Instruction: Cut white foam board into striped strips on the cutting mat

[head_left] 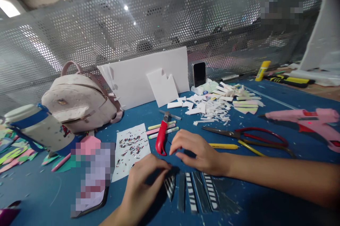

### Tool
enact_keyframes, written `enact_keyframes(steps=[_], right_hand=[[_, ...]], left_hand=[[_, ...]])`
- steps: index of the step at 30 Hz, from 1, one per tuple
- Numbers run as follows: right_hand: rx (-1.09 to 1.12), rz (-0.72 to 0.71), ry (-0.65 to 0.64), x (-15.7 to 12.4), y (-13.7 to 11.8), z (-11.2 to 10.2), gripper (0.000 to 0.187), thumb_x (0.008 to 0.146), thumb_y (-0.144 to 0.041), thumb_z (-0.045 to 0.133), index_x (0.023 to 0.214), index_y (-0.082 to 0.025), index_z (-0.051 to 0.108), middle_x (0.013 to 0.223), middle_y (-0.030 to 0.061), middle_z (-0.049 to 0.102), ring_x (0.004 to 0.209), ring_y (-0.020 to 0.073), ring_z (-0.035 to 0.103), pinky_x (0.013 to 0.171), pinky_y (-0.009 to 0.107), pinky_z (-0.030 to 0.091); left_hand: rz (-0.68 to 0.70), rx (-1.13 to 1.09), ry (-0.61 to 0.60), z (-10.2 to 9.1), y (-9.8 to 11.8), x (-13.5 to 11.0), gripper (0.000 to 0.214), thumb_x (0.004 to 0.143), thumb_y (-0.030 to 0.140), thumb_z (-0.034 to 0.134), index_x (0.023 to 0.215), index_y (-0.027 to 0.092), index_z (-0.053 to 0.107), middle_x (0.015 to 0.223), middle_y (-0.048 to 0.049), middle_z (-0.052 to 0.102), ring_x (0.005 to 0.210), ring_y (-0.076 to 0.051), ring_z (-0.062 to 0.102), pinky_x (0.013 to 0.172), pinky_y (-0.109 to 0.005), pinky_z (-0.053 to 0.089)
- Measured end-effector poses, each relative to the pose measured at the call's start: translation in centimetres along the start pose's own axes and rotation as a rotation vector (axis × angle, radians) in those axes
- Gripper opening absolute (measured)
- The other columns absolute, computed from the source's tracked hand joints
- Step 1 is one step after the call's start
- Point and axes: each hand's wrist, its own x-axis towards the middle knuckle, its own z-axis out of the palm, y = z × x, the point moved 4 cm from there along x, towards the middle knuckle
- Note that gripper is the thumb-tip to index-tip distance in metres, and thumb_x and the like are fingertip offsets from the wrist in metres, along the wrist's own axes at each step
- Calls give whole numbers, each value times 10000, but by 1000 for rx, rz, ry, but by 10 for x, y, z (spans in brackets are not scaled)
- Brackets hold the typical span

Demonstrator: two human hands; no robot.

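My left hand [143,183] rests near the front of the blue table, fingers curled down onto a small black-and-white striped piece [169,185]. My right hand [198,151] reaches in from the right, fingers bent and pinched close above the same spot; what they hold is too small to see. Several striped and dark strips [202,192] lie side by side just right of my left hand. A red-handled craft knife [161,135] lies just behind my hands, beside three pale sticks [162,129].
White sheet with coloured scraps [130,150] lies left of the knife. Red scissors [252,137], yellow pencils [224,146] and pink glue gun [310,121] sit right. White foam boards [146,75], foam offcuts [212,105], a phone [199,74], a backpack [78,100] and bottle [37,127] stand behind.
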Motion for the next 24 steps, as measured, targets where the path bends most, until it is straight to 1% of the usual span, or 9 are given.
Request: enact_keyframes(steps=[3, 8, 11, 13, 14, 17, 20, 22, 24], right_hand=[[-25, -70, -124, -1, -1, 7, 152, 984, -282, 573, 1052, -157, 626, 1005, 69, 675, 941, 183, 575, 851, 326, 448], [3, -32, -124, -1, 3, 8, 116, 979, -241, 587, 959, -151, 657, 888, 46, 681, 840, 156, 583, 777, 280, 466], [29, -28, -94, 0, 2, 6, 123, 979, -215, 580, 918, -151, 666, 857, 48, 682, 821, 153, 592, 773, 275, 468], [35, -4, -76, 1, 2, 5, 124, 972, -211, 588, 892, -157, 667, 852, 51, 688, 818, 158, 602, 775, 280, 472], [37, 13, -71, 2, 2, 4, 122, 967, -210, 594, 883, -161, 668, 851, 53, 693, 818, 161, 607, 779, 285, 475], [37, 38, -67, 3, 2, 5, 106, 953, -207, 612, 872, -168, 669, 852, 57, 702, 813, 167, 616, 782, 296, 481], [29, 28, -75, 3, 2, 6, 88, 947, -199, 620, 880, -172, 670, 860, 50, 705, 823, 165, 616, 787, 299, 483], [18, 23, -86, 2, 3, 7, 73, 943, -200, 628, 889, -176, 670, 869, 43, 705, 835, 163, 615, 792, 304, 484], [8, 20, -92, 2, 3, 7, 60, 939, -201, 637, 895, -176, 671, 876, 39, 704, 842, 162, 615, 794, 311, 485]], left_hand=[[-78, -28, 22, -1, -4, 0, 139, 901, 104, 618, 871, 225, 681, 815, 17, 713, 761, -113, 672, 713, -210, 507], [-60, -11, 0, 2, -7, -2, 115, 925, 147, 611, 923, 239, 680, 858, 15, 715, 782, -116, 667, 728, -217, 500], [-5, 141, -46, -10, -13, 5, 93, 936, 196, 605, 990, 246, 662, 884, 2, 719, 795, -142, 659, 731, -245, 487], [20, 339, -120, -25, -20, 14, 165, 930, 252, 605, 1090, 249, 641, 959, -22, 727, 858, -190, 657, 769, -292, 471], [-13, 438, -150, -36, -25, 19, 162, 928, 278, 592, 1078, 247, 643, 1013, -34, 721, 914, -217, 654, 802, -314, 462], [-387, 709, -338, -68, -52, 27, 133, 915, 289, 531, 936, 234, 651, 1006, -30, 706, 786, -214, 646, 678, -288, 424], [-498, 672, -474, -84, -67, 26, 122, 825, 331, 615, 781, 243, 687, 785, -2, 714, 693, -206, 646, 586, -245, 381], [-549, 574, -574, -84, -73, 23, 125, 795, 336, 623, 762, 255, 711, 789, 0, 729, 728, -206, 658, 590, -232, 381], [-581, 517, -621, -81, -75, 20, 137, 789, 324, 606, 775, 262, 726, 835, -5, 741, 775, -213, 664, 619, -233, 392]])
